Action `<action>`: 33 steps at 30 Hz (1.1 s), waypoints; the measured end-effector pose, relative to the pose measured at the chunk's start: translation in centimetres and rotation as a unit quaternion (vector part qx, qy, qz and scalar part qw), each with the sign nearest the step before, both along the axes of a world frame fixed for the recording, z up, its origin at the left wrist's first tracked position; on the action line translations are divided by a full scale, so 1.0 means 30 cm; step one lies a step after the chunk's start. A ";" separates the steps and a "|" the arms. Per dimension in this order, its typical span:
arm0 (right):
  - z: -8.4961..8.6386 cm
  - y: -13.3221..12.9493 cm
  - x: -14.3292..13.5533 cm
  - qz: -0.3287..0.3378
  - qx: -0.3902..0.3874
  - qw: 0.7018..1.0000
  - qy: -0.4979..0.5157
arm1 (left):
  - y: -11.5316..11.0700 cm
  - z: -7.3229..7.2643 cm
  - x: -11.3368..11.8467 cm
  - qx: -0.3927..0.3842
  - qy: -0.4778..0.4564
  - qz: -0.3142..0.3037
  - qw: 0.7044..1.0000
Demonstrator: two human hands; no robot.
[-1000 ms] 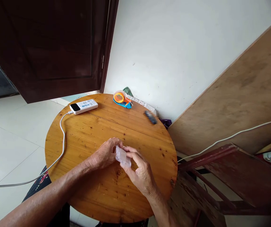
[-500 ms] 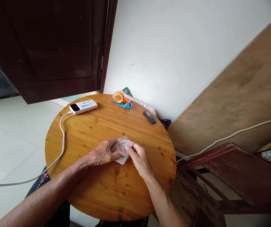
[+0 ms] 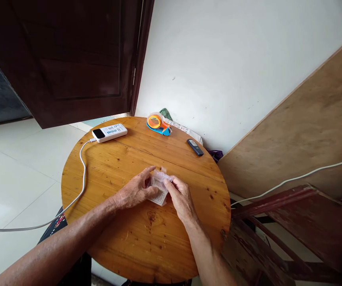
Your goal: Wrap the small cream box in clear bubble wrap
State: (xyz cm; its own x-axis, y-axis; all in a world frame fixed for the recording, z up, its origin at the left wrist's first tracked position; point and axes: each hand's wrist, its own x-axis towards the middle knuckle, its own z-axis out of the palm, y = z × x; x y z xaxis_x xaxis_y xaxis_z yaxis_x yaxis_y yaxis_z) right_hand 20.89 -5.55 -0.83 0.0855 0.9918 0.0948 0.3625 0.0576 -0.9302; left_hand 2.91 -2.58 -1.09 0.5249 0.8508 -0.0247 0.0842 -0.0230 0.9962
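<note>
A small flat packet (image 3: 159,194), wrapped in crinkled clear plastic with a pinkish tint and some print showing through, is between my hands above the middle of the table. My left hand (image 3: 136,190) grips its left side, thumb across the front and index finger lifted off. At the upper right edge, my right hand (image 3: 180,196) pinches the plastic between thumb and fingers. A small piece of clear tape or film sticks up from the top edge. What is inside the wrapping is hard to make out.
On the round wooden table (image 3: 114,246) lie a white power bank (image 3: 110,133) with a cable (image 3: 84,174), an orange and blue tape dispenser (image 3: 159,124) and a dark handheld device (image 3: 195,147). A wall stands behind; a worn red wooden chair (image 3: 278,222) is at right.
My left index finger has lifted off the packet and more of its printed face shows. The view has shifted slightly, moving everything a little to the right.
</note>
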 end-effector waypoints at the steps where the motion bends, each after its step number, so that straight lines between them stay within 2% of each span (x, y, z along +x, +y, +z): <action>1: 0.000 -0.004 0.000 0.003 -0.001 1.000 -0.006 | 0.001 -0.003 -0.001 0.000 0.002 0.000 1.000; 9: 0.038 0.022 -0.017 0.018 -0.017 1.000 -0.011 | 0.008 -0.014 -0.015 0.028 0.048 -0.012 0.998; 13: 0.036 0.053 -0.036 -0.012 0.005 0.999 0.041 | 0.007 -0.009 -0.011 0.041 0.060 0.010 0.997; 17: 0.028 0.044 -0.049 -0.039 0.034 0.997 0.058 | 0.009 -0.004 -0.008 0.053 0.063 0.020 0.996; 22: 0.037 -0.004 -0.071 -0.024 0.069 0.997 -0.035 | 0.016 -0.007 0.006 0.099 0.124 0.047 0.986; 28: 0.017 -0.015 -0.087 -0.003 0.182 0.968 -0.175 | 0.014 -0.018 0.017 0.116 0.138 0.089 0.979; 33: -0.005 -0.001 -0.071 -0.021 0.155 0.972 -0.173 | 0.011 -0.037 0.003 0.094 0.084 0.059 0.990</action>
State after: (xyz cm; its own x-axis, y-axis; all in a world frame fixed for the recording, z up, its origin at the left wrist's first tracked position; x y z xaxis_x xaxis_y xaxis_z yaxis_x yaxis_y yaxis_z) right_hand 18.77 -5.57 -0.99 0.0348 0.9078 0.4180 0.6590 0.2936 -0.6924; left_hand 2.99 -2.24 -2.21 0.4241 0.9036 0.0612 0.2622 -0.1872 0.9467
